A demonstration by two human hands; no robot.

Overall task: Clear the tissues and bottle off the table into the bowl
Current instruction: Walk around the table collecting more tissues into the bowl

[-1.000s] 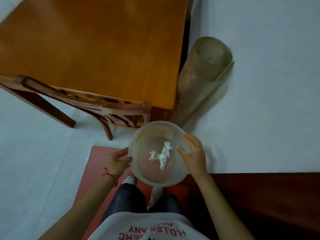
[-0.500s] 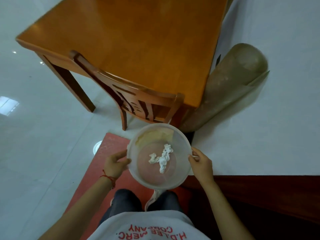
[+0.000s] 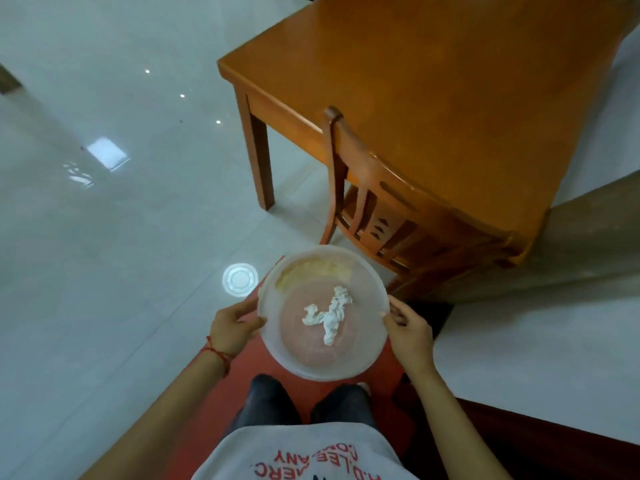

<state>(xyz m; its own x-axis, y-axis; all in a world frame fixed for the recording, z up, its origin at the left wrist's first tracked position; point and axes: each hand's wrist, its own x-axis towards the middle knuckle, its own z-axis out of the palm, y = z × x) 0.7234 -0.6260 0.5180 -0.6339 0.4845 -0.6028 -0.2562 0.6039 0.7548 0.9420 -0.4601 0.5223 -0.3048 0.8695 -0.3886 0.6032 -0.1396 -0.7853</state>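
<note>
translucent plastic bowl (image 3: 322, 362) grasped at opposite rims by left hand (image 3: 231, 327) and right hand (image 3: 408, 332), clear of the tabletop (image 3: 450, 98); crumpled tissue (image 3: 329, 318) lies inside. no bottle seen. risk: tilting spills the light tissue.

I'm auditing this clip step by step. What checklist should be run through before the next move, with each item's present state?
1. Both hands on the bowl rim: left hand and right hand grip opposite sides: ok.
2. Tissue inside bowl: ok.
3. Bottle in bowl: none visible: not ok.
4. Visible part of the table free of tissues and bottle: ok; far end out of frame: cannot tell.
5. Bowl level: ok.
</note>
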